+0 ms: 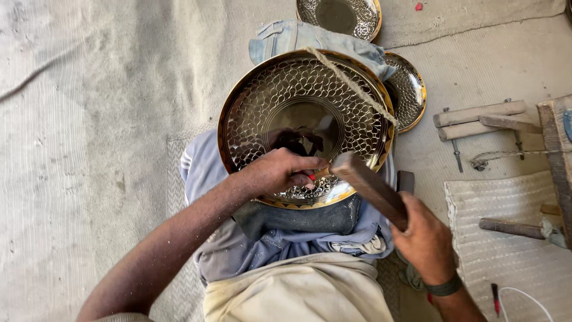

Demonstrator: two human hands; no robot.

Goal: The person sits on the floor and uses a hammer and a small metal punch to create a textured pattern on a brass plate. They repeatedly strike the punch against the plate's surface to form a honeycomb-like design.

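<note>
A large shiny metal plate (280,95) with a hammered scale pattern and a gold rim lies on my lap, on blue cloth. A rope (351,83) runs across its upper right. My left hand (277,173) rests on the plate's lower part, pinching a small red-tipped tool (312,177) against the metal. My right hand (426,238) grips a dark wooden mallet (369,185), whose head sits just right of that tool, over the plate's rim.
Two more patterned plates lie beyond: one at top (357,21), one at right (411,89), partly under the big plate. Wooden sticks (476,119), a wooden block (557,155), a woven mat (506,262) with a rod (512,228) are at right.
</note>
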